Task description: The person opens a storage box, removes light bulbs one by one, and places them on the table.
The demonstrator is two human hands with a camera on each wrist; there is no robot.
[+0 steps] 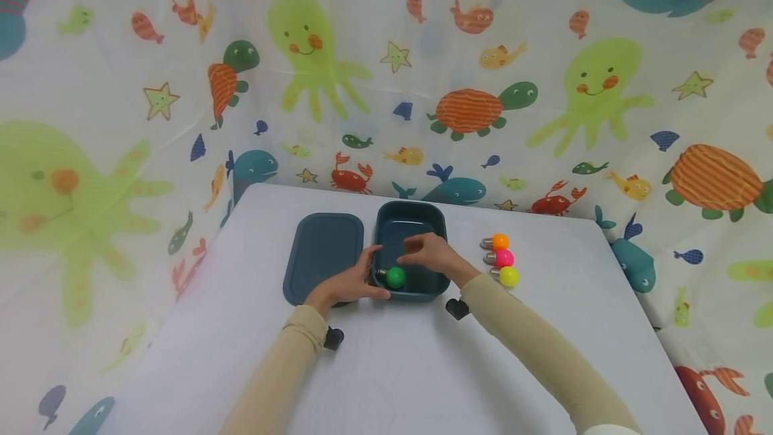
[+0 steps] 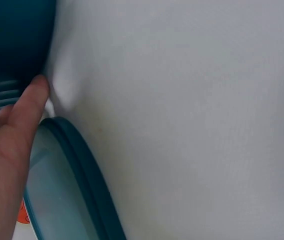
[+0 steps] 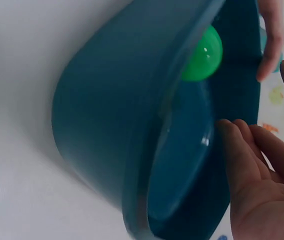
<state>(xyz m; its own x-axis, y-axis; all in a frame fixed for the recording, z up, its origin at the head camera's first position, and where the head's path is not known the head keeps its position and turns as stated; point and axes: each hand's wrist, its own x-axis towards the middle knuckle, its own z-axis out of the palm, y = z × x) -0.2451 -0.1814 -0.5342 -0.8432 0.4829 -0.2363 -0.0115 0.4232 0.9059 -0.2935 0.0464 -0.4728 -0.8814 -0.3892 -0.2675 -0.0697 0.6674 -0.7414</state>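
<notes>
A small green light bulb [image 1: 395, 278] with a metal screw base lies at the near left inside a dark teal container [image 1: 410, 297]. My left hand [image 1: 351, 282] holds the container's near left corner, with its thumb along the front wall and its fingers at the left rim. Over the container's interior is my right hand [image 1: 431, 252], fingers bent loosely and nothing between them. In the right wrist view, a gap shows between the thumb and fingers of the right hand [image 3: 264, 175], and the green bulb [image 3: 205, 55] rests apart from it.
Left of the container lies a flat teal lid [image 1: 326, 254]. To the right, an orange bulb [image 1: 500, 242], a pink bulb [image 1: 504, 258] and a yellow bulb [image 1: 509, 277] lie in a row on the white table [image 1: 410, 368]. A sea-animal curtain [image 1: 386, 19] hangs behind.
</notes>
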